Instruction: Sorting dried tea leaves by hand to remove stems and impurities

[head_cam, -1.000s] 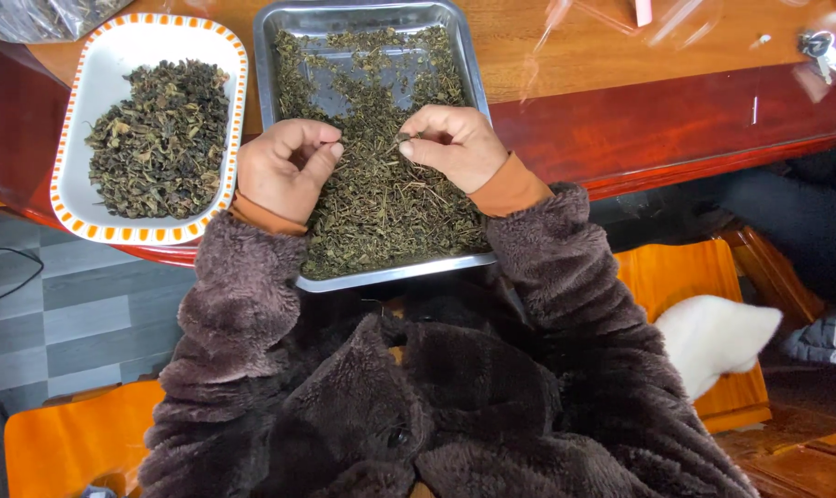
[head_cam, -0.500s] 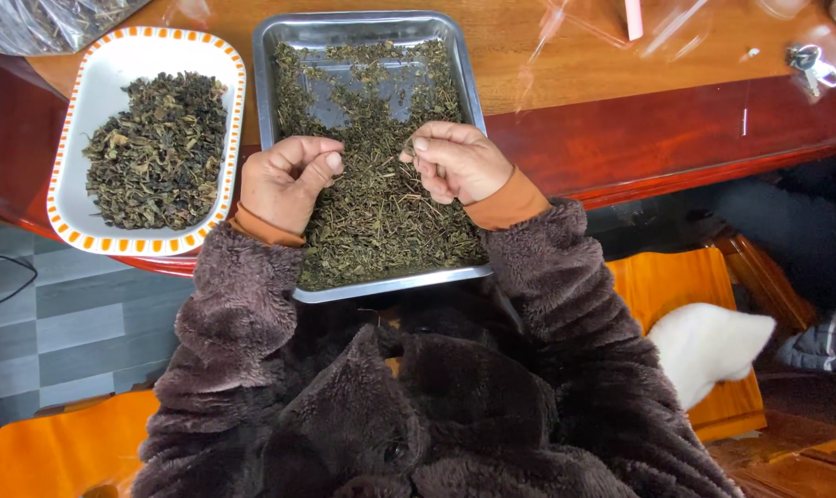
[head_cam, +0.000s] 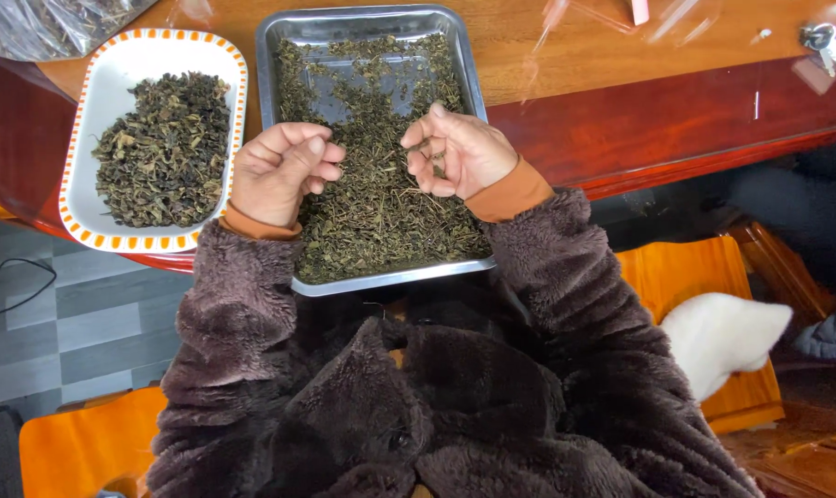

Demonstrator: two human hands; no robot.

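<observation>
Tray [head_cam: 279, 55] — lengthwise away, perhaps slightly askew

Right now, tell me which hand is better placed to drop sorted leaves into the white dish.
Left. The left hand hovers at the metal tray's left edge, beside the white dish; the right hand sits farther across the tray.

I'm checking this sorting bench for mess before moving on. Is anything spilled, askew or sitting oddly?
The metal tray of dried leaves sticks out past the table edge toward the person's lap, and the white dish overhangs too. No leaves look spilled on the table or floor.
</observation>
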